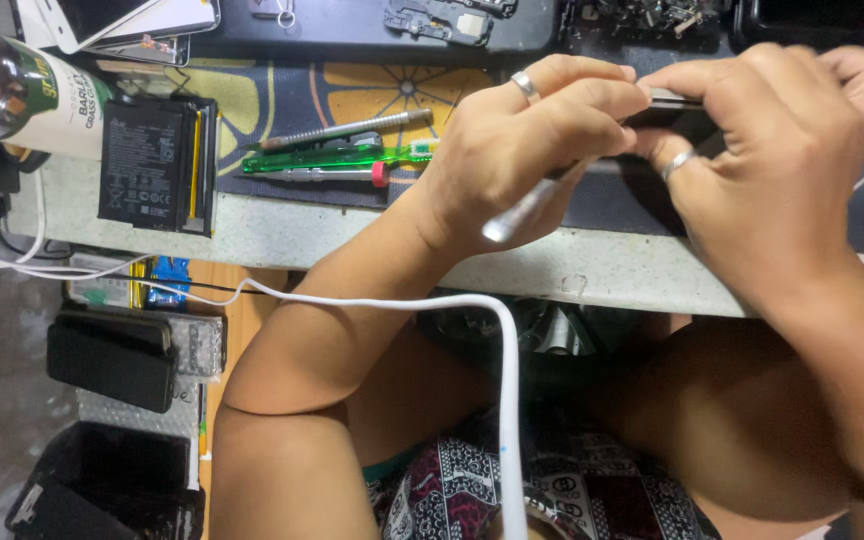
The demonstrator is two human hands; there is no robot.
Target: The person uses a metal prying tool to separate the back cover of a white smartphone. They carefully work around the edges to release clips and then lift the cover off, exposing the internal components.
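Observation:
My left hand point(522, 150), a ring on one finger, grips a thin silver metal tool point(522, 212) whose end sticks out below the palm toward the table edge. My right hand point(772, 150), also ringed, closes over a dark flat phone-like device point(677, 110) held on edge above the dark patterned mat point(352, 90). Both hands meet over the device; its far side is hidden by my fingers.
A black phone battery point(157, 165) lies at the left on the speckled counter point(352, 240). A green toothbrush point(342, 158), a red-tipped tool and a metal rod lie on the mat. A can point(22, 90) stands far left. A white cable point(452, 305) hangs over my lap.

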